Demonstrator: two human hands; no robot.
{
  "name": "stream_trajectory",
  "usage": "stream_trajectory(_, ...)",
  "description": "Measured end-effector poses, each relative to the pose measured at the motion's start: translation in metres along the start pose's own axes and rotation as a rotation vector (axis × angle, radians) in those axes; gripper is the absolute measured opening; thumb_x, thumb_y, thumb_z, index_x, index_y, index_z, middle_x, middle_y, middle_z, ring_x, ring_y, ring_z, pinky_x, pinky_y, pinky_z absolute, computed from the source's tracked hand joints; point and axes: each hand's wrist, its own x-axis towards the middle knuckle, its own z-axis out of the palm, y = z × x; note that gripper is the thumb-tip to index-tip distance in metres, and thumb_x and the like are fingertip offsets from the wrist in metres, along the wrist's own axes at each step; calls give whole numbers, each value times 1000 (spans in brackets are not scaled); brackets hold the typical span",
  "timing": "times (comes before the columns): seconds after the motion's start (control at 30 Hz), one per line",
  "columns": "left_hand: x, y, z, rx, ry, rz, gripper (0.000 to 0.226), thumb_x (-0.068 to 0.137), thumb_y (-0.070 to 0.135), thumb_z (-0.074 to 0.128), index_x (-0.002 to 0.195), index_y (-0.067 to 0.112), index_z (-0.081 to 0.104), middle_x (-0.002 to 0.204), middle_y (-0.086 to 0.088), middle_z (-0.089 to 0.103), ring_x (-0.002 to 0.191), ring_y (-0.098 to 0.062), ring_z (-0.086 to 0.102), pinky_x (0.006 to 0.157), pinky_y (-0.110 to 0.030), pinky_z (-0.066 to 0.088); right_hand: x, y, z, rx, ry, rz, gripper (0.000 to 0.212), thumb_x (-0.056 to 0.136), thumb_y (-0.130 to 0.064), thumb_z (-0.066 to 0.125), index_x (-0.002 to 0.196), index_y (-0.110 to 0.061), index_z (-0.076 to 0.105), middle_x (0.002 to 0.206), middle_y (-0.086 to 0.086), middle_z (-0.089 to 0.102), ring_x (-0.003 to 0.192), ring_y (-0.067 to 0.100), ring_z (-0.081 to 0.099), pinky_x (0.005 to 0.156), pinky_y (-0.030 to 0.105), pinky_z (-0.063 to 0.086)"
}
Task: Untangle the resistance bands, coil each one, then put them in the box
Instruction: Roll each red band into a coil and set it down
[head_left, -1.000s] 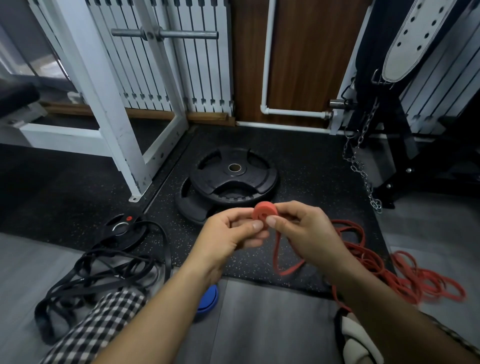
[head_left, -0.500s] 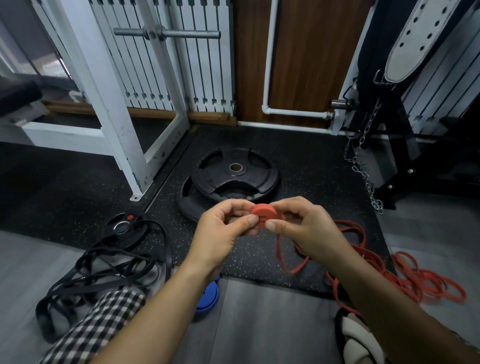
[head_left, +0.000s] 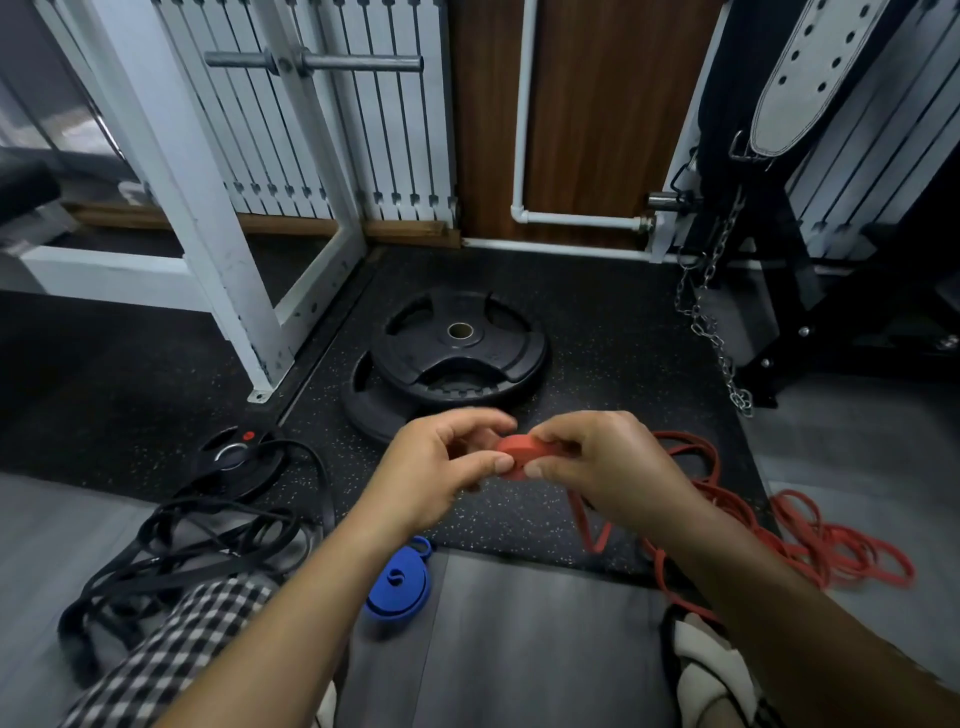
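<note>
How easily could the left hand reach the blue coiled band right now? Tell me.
Probably yes: the blue coiled band lies uncovered on the floor just below the left hand, but that hand must first let go of the red coil.

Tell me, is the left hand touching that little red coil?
Touching. The head view shows the left hand with its thumb tip pressed on the red coil, which the right hand pinches too.

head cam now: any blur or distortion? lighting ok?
Head view: slight motion blur on the left hand fingers; right hand and red band coil sharper. Wide-angle bowing bends the white rack post and edges. Lighting dim and even, no glare; black bands lose detail against the dark floor.
</note>
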Motion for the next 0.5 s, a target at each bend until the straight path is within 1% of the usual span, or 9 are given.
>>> stream_trajectory(0.07, 0, 2, 0, -2, 14, -9, 29, 74, -4, 69, 77, 24, 68, 64, 8, 67, 60, -4, 58, 57, -15, 47, -1, -2, 2, 80, 11, 0, 9, 77, -26, 73, 84, -30, 68, 72, -9, 65, 71, 3, 60, 68, 26, 50)
stream_trajectory(0.13, -1, 4, 0, -73, 58, 4, 25, 74, -5, 69, 76, 20, 68, 62, 8, 68, 60, -2, 61, 58, -13, 48, 2, -4, 0, 271, 27, 22, 17, 75, -19, 75, 81, -32, 65, 74, -11, 66, 70, -2, 62, 67, 16, 49)
stream_trajectory(0.17, -2, 4, 1, -108, 82, 13, 24, 74, -5, 68, 77, 19, 69, 64, 6, 68, 61, -3, 62, 59, -13, 48, 3, -3, -2, 348, 33, 29, 20, 74, -17, 75, 81, -32, 64, 76, -11, 67, 70, -3, 63, 68, 14, 50)
stream_trajectory(0.3, -3, 5, 5, -303, 181, -1, 20, 75, -4, 65, 80, 15, 69, 69, 2, 71, 65, -10, 66, 62, -17, 54, 5, -2, -7, 475, 10, 35, 19, 74, -18, 74, 86, -30, 65, 80, -9, 69, 73, -2, 64, 71, 13, 52)
stream_trajectory(0.37, -4, 6, 9, -387, 233, -22, 18, 77, -4, 63, 82, 12, 68, 68, 3, 71, 61, -9, 66, 60, -16, 54, 6, -4, -4, 580, 19, 28, 19, 76, -13, 72, 88, -26, 66, 81, -9, 70, 75, -3, 65, 71, 11, 51)
stream_trajectory(0.4, -4, 7, 11, -431, 249, -43, 17, 78, -5, 62, 83, 11, 67, 68, 3, 71, 60, -8, 66, 59, -15, 53, 6, -5, -2, 633, 38, 31, 19, 76, -10, 71, 86, -25, 66, 78, -10, 70, 74, -4, 65, 69, 10, 50)
stream_trajectory(0.43, -5, 7, 13, -485, 255, -68, 17, 78, -5, 61, 84, 10, 66, 68, 2, 71, 60, -7, 66, 58, -14, 53, 6, -7, -2, 669, 59, 32, 18, 77, -9, 70, 84, -25, 66, 75, -10, 70, 72, -4, 64, 68, 9, 49)
stream_trajectory(0.5, -4, 7, 14, -550, 223, -108, 17, 79, -4, 60, 86, 11, 66, 70, 1, 72, 63, -9, 67, 59, -14, 53, 6, -8, -2, 656, 82, 17, 19, 79, -9, 69, 81, -27, 66, 75, -9, 69, 71, -2, 62, 67, 11, 50)
